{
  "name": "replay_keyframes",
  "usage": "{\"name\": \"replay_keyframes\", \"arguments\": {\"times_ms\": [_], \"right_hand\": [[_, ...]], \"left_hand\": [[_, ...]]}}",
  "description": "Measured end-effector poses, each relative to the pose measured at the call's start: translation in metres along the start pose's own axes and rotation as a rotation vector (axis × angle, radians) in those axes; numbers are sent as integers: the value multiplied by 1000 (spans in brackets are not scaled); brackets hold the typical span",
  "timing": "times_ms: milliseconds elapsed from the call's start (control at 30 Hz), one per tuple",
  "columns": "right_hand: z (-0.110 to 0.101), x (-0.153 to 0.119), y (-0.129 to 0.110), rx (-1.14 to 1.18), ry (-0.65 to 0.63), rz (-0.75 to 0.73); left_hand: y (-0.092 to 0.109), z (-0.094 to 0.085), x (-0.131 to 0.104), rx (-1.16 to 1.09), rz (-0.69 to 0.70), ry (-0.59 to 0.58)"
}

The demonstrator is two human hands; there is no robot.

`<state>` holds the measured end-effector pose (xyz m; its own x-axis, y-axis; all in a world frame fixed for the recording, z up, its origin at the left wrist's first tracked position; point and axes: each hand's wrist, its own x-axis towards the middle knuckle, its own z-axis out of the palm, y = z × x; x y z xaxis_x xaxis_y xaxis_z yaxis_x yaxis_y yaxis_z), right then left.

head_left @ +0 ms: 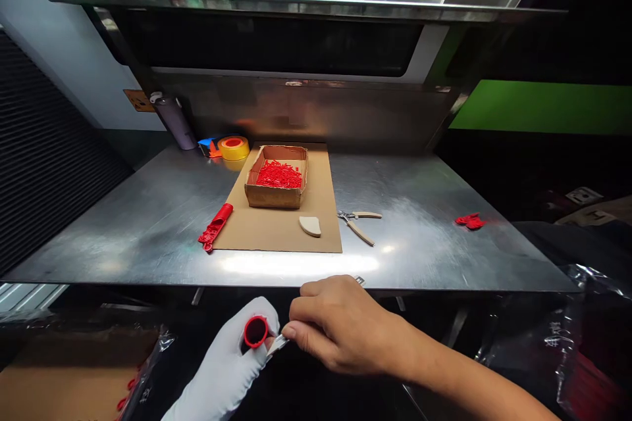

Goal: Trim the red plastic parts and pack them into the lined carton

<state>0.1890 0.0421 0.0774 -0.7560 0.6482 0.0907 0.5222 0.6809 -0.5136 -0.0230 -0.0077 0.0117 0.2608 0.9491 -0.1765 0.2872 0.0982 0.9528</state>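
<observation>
My left hand [234, 348], in a white glove, is wrapped round a red tube [255, 332] whose round open end faces up. Beside it, my bare right hand [336, 325] has its fingers closed on a thin pale tool [277, 344], whose tip is close to the left thumb. Both hands are in front of the table's near edge. Another red tubular part [216, 227] lies at the left edge of a cardboard sheet [276, 237]. On the sheet stand a cardboard box [274, 197] of small red pieces [279, 174] and a cream quarter-round block [310, 225].
Pliers [356, 223] with beige handles lie on the metal table [409, 237], with red scraps [471, 221] farther right. Yellow tape [234, 148] and a bottle [175, 122] stand at the back left. Plastic-lined containers flank the table below; a shelf [296, 3] hangs above.
</observation>
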Motion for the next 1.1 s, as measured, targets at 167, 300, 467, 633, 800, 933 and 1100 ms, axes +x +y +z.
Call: {"name": "replay_keyframes", "arguments": {"times_ms": [167,300,467,633,800,933,1100], "right_hand": [[-1,2,4,225,123,147],[8,6,0,496,46,237],[24,17,1,759,-10,249],[30,26,12,952,-38,204],[16,17,12,555,153,230],[7,3,8,307,206,140],[16,-5,6,86,231,98]], "left_hand": [[2,-3,2,1,66,50],[-1,2,4,-60,86,42],[1,10,5,-98,21,-20],[-5,6,2,-30,33,-89],[-11,-4,-7,-87,53,-44],[-8,-7,-6,12,73,-8],[-6,-5,-2,76,107,56]]}}
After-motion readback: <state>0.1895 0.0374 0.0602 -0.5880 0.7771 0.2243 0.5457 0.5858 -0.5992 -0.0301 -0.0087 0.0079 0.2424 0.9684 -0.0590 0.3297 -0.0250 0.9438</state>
